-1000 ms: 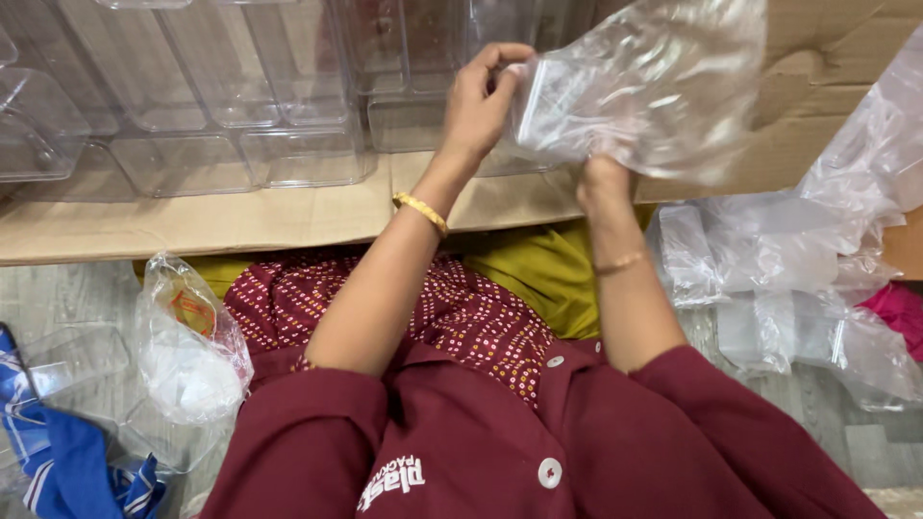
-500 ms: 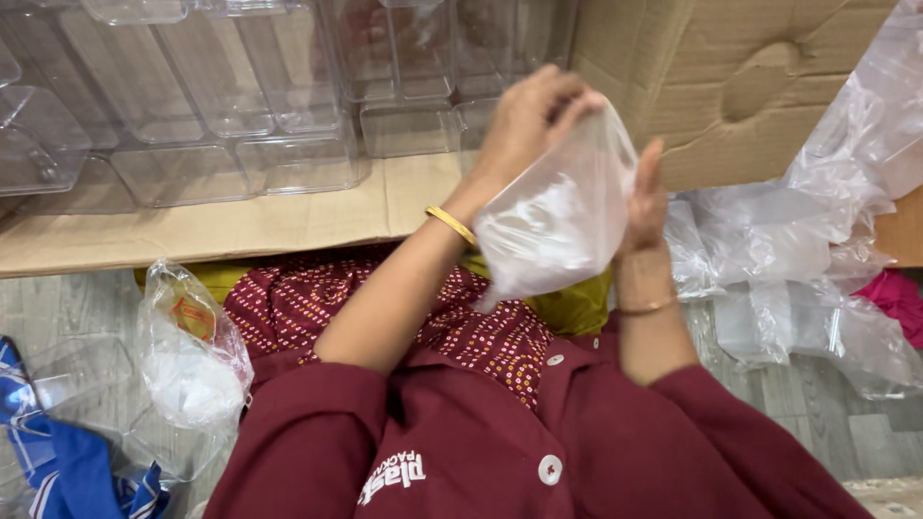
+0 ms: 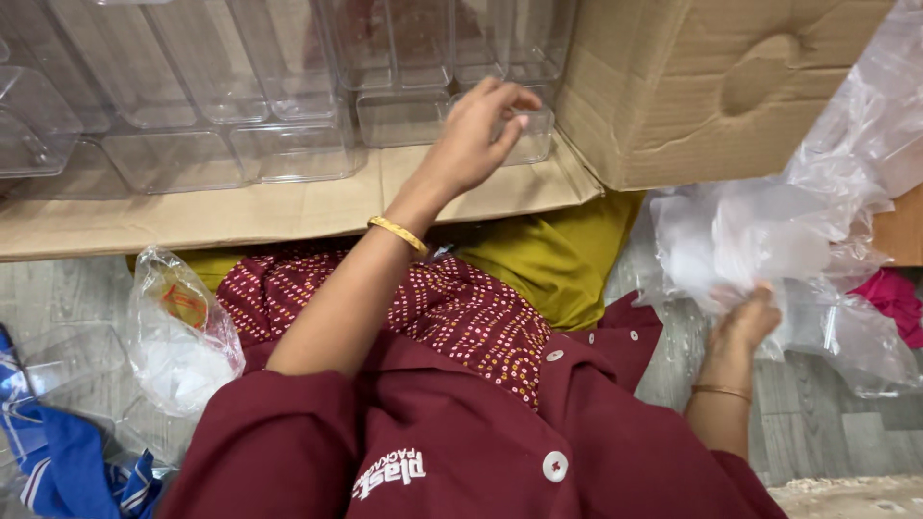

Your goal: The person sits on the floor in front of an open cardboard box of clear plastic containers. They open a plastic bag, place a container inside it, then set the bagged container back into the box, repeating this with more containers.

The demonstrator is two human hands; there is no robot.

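My left hand (image 3: 478, 135), with a gold bangle on the wrist, is stretched forward with its fingers apart and holds nothing. It hovers just in front of a small clear plastic box (image 3: 524, 135) in a row of clear plastic boxes (image 3: 288, 144). My right hand (image 3: 745, 325) is low at the right, its fingers closed on a crumpled clear plastic bag (image 3: 740, 235). That bag lies against a heap of similar bags (image 3: 846, 317) on the floor.
The clear boxes stand on a flattened cardboard sheet (image 3: 288, 211). A large cardboard box (image 3: 711, 86) stands at the upper right. A clear bag with white contents (image 3: 183, 336) and blue cloth (image 3: 58, 461) lie at the left. My lap fills the middle.
Both hands held the clear bag up in front of me. My left hand has let go and reached toward the boxes, while my right hand has carried the bag down to the heap at the right.
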